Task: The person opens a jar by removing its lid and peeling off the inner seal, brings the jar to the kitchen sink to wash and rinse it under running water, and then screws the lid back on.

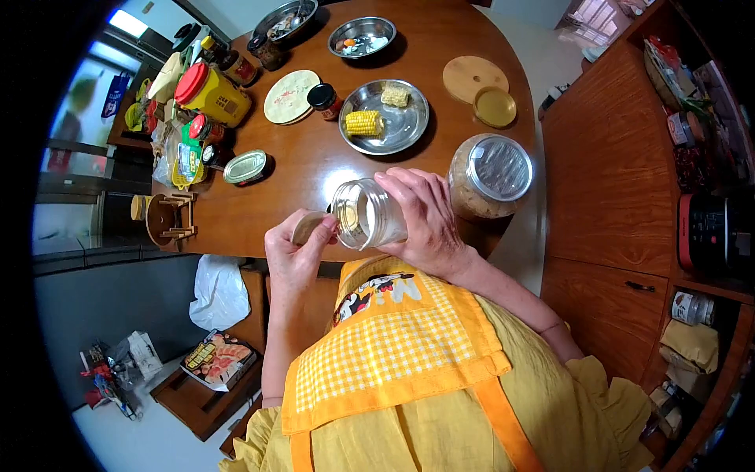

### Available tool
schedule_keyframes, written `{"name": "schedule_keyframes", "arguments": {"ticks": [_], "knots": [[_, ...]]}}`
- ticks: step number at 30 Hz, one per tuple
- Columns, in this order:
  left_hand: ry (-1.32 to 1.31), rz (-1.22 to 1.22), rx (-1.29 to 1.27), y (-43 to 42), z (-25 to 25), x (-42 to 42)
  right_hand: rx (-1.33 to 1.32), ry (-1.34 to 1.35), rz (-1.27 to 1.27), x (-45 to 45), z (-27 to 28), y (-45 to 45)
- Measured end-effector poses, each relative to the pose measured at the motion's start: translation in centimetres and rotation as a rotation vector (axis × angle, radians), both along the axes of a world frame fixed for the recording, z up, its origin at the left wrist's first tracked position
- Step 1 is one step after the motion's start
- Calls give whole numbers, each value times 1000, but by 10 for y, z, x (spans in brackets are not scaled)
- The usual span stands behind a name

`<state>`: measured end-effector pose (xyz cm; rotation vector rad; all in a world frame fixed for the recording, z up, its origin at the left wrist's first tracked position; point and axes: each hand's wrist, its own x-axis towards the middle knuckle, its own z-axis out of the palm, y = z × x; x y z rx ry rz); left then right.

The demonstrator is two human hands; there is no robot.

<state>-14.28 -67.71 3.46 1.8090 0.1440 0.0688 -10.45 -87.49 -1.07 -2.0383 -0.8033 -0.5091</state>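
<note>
Before you stands a round-edged wooden table (460, 35), carrying a steel dish (407, 119) near its middle and a steel bowl (384, 46) beyond. To your right sit a large jar (470, 196), a golden disc (494, 108) and a wooden round (465, 73); to your left, a pale round mat (288, 97), a dark-lidded jar (324, 101), a yellow tub (218, 96) and an oval-topped container (245, 167).
</note>
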Motion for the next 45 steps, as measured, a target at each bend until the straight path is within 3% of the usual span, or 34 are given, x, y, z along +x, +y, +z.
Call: {"name": "schedule_keyframes", "arguments": {"ticks": [3, 6, 10, 13, 17, 24, 27, 28, 29, 31, 35, 36, 40, 43, 45], "knots": [[21, 35, -16, -3, -3, -1, 65, 88, -2, 0, -6, 3], [-45, -19, 229, -4, 1, -4, 110, 107, 1, 2, -9, 5], [-45, 53, 90, -9, -1, -3, 124, 137, 59, 2, -11, 4], [-14, 98, 166, -19, 7, -7, 151, 187, 127, 2, -13, 3], [-156, 71, 185, -19, -1, -5, 178, 247, 157, 0, -11, 3], [-143, -123, -338, -10, -2, -1, 370, 323, 293, 0, 0, -2], [-175, -300, -262, -6, -6, 3, 261, 275, 327, 1, 8, -9], [-79, -376, -196, -3, -8, 3, 265, 317, 368, 1, 9, -10], [-166, -513, 36, 1, -8, 5, 281, 321, 410, 1, 10, -9], [-170, -576, 54, -7, -8, 3, 313, 328, 496, -2, 12, -7], [-188, -544, 73, -6, -9, 3, 86, 439, 440, -3, 24, -18], [-204, -534, 125, -6, -4, 2, 148, 423, 424, -3, 34, -25], [-285, -482, 329, -2, 8, -3, 49, 114, 381, 4, 59, -52], [-384, -520, 525, -1, 26, -1, -197, 23, 400, 6, 61, -57], [-431, -526, 622, -5, 36, -1, -203, -68, 424, 10, 66, -55]]}}
